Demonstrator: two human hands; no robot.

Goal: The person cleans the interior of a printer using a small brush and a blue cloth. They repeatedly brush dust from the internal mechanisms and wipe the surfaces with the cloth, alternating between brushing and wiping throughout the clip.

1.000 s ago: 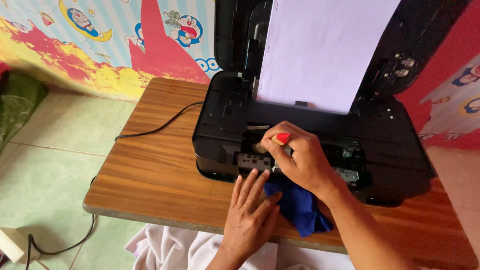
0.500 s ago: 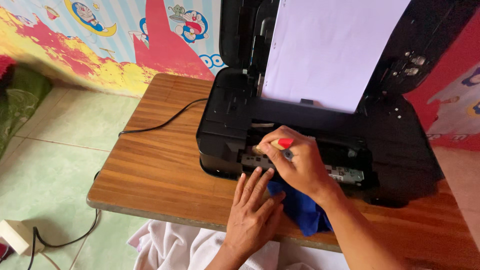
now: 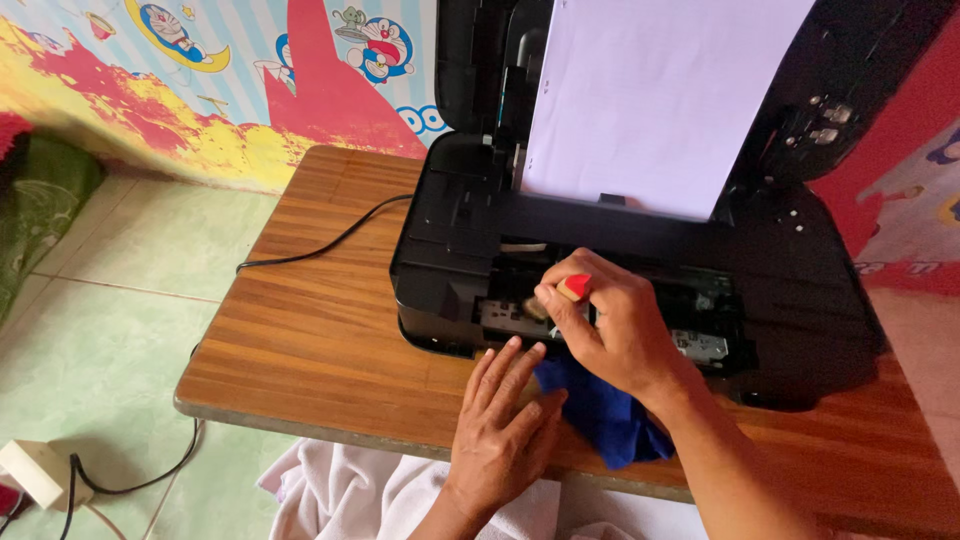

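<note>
A black printer (image 3: 800,280) stands open on a wooden table (image 3: 310,330), with a white sheet of paper (image 3: 650,100) upright in its rear tray. My right hand (image 3: 610,325) grips a small brush with a red-tipped wooden handle (image 3: 572,288), its bristle end poking into the printer's open front slot. My left hand (image 3: 505,425) lies flat on the table edge just in front of the printer, fingers spread, resting partly on a blue cloth (image 3: 600,410).
A black power cable (image 3: 320,248) runs from the printer's left side across the table and down to a white plug block (image 3: 30,470) on the green tiled floor. White fabric (image 3: 370,495) lies below the table edge. A colourful cartoon-patterned wall is behind.
My right hand has tilted the brush more steeply and pushed it slightly lower into the printer slot. The left hand stays flat on the table.
</note>
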